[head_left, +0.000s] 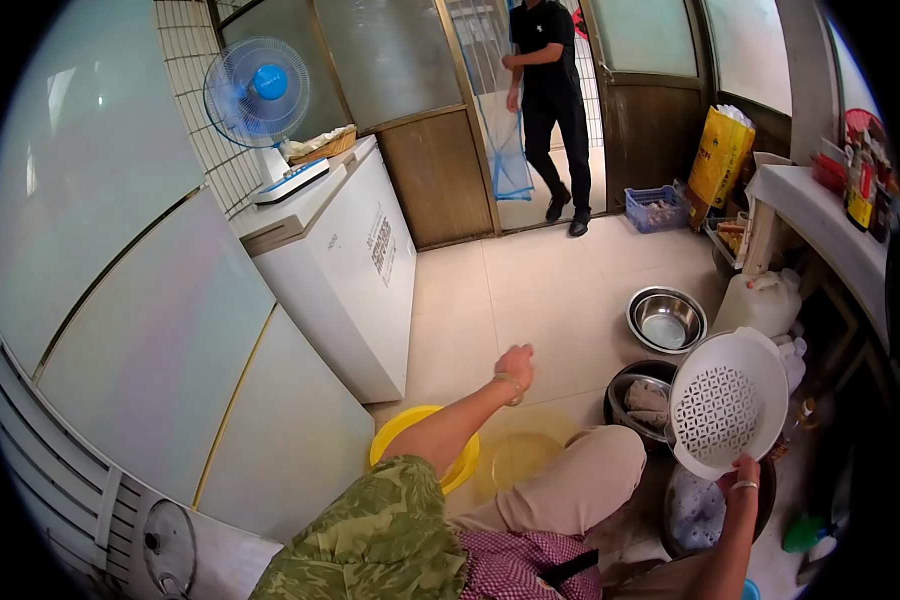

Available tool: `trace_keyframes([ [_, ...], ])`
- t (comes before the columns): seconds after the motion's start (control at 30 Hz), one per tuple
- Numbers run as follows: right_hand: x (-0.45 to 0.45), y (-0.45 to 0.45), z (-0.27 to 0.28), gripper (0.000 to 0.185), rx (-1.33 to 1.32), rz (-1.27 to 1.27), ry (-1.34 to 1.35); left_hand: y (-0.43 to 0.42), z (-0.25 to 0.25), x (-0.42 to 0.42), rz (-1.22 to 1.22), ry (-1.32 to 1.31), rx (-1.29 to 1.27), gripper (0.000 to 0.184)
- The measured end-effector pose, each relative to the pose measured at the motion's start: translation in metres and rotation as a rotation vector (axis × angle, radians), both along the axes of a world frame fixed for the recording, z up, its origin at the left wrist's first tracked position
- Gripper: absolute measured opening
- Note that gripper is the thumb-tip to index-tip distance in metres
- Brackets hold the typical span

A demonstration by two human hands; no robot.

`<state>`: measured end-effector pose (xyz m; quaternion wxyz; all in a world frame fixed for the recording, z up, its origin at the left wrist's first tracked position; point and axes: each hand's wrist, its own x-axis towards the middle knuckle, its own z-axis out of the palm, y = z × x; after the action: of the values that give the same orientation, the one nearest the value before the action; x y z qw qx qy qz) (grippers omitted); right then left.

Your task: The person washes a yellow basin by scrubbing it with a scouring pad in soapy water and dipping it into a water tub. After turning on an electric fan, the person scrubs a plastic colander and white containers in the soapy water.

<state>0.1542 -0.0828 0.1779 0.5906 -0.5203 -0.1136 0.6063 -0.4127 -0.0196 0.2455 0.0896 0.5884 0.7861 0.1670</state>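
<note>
White colander point(728, 402) tilted, seemingly near upright.

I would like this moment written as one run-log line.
left hand: nothing visible held; right hand: grips white colander; colander: tilted, near dark basin; person: in doorway

Left arm point(467, 418): extended forward, elbow nearly straight, forearm bare. Left hand point(516, 368): ahead of the body, blurred; exact finger posture not determinable. Right arm point(734, 530): reaching forward, forearm bare. Right hand point(742, 474): fingers bent in a grip. Hands well apart, left farther forward.
</note>
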Motion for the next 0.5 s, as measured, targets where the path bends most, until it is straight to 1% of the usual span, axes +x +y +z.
trace_keyframes([
  [0.03,-0.001,0.001,0.000,0.061,-0.024,0.009,-0.002,-0.012,-0.002,-0.009,0.037,0.113,-0.048,0.051],
  [0.07,0.000,0.002,-0.004,0.061,-0.041,0.030,-0.014,-0.022,-0.002,-0.018,0.075,0.225,-0.098,0.066],
  [0.1,0.004,0.006,-0.013,0.061,-0.057,0.048,-0.027,-0.024,0.001,-0.033,0.108,0.175,-0.143,0.079],
  [0.17,0.005,0.007,-0.013,0.062,-0.072,0.078,-0.039,-0.014,0.007,-0.075,0.170,0.079,-0.237,0.106],
  [0.23,0.000,0.002,-0.006,0.063,-0.072,0.100,-0.039,0.006,0.003,-0.137,0.305,0.102,-0.019,0.113],
  [0.27,-0.004,-0.001,0.002,0.063,-0.073,0.109,-0.040,0.004,0.034,-0.156,0.367,0.107,0.132,0.111],
  [0.3,-0.008,-0.003,0.007,0.064,-0.078,0.115,-0.046,-0.005,0.067,-0.172,0.425,0.082,0.493,0.101],
  [0.33,-0.010,-0.003,0.010,0.060,-0.071,0.102,-0.050,-0.012,0.106,-0.183,0.510,0.040,0.694,0.088],
  [0.37,-0.013,-0.004,0.013,0.057,-0.064,0.088,-0.054,-0.019,0.138,-0.188,0.613,0.009,0.907,0.056],
  [0.4,-0.017,-0.004,0.014,0.049,-0.045,0.056,-0.056,-0.023,0.160,-0.187,0.583,-0.082,0.868,0.046],
  [0.43,-0.020,-0.003,0.014,0.047,-0.027,0.044,-0.037,-0.028,0.178,-0.187,0.554,-0.170,0.827,0.035],
  [0.47,-0.023,-0.003,0.014,0.044,-0.008,0.033,-0.019,-0.031,0.189,-0.191,0.520,-0.257,0.794,0.025],
  [0.5,-0.023,-0.003,0.015,0.046,0.009,0.040,0.016,-0.026,0.185,-0.182,0.389,-0.278,0.826,0.017],
])
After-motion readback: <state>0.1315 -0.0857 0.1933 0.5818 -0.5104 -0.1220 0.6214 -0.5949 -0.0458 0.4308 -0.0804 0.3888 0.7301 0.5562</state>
